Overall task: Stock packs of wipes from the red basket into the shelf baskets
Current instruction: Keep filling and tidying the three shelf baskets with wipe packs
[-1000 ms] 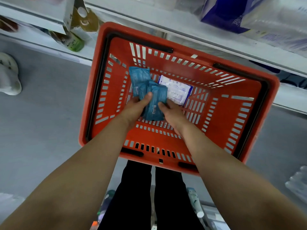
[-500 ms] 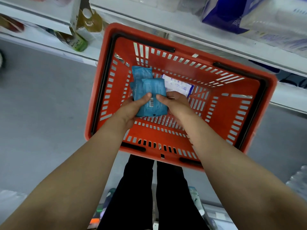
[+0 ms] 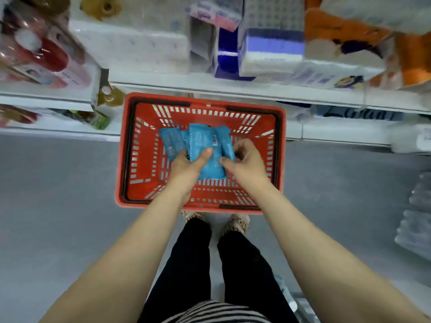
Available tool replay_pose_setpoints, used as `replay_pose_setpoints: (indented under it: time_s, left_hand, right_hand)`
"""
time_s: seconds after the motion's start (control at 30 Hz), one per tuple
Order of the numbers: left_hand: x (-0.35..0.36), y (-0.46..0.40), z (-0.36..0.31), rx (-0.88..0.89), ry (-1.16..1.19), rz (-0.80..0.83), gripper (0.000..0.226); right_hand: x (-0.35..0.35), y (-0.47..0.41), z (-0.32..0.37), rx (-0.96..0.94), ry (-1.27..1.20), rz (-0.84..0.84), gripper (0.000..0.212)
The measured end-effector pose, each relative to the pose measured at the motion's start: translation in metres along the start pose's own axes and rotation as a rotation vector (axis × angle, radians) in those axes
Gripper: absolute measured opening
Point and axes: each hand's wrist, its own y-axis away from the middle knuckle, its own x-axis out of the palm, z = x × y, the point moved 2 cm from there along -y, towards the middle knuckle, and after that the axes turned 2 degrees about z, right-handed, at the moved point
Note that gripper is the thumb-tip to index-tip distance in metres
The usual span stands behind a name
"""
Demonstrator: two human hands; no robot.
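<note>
A red plastic basket (image 3: 130, 159) stands on the grey floor against the bottom shelf. Above its middle I hold several blue packs of wipes (image 3: 205, 145) fanned out, one with a barcode facing up. My left hand (image 3: 189, 166) grips the packs from the left, thumb on top. My right hand (image 3: 247, 159) pinches the right side of the same bunch with curled fingers. The basket floor under the packs is hidden by them.
White shelves (image 3: 233, 89) run across the top, stocked with tissue packs (image 3: 270, 52), an orange pack (image 3: 410, 61) and boxed goods (image 3: 46, 54) at left. Clear bottles (image 3: 417, 220) lie at the right. My legs and shoes (image 3: 235, 224) stand just behind the basket.
Both hands have lifted the blue packs up out of the basket bottom. My head has risen and tilted up, so more of the shelves shows. The white pack in the basket is out of sight.
</note>
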Motion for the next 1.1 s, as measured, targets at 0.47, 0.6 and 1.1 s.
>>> replay_pose_setpoints:
  time_s: [0.47, 0.6, 1.1]
  left_hand:
    - [0.222, 0.182, -0.069, 0.340, -0.034, 0.240, 0.026]
    - [0.337, 0.236, -0.055, 0.338, 0.011, 0.356, 0.029]
    - [0.644, 0.299, -0.060, 0.462, -0.096, 0.630, 0.040]
  right_hand:
    - [-0.286, 0.150, 0.063, -0.167, -0.210, 0.023, 0.048]
    - [-0.396, 0.204, 0.041, -0.254, -0.368, -0.099, 0.018]
    - [-0.674, 0.243, -0.030, -0.405, -0.631, -0.579, 0.021]
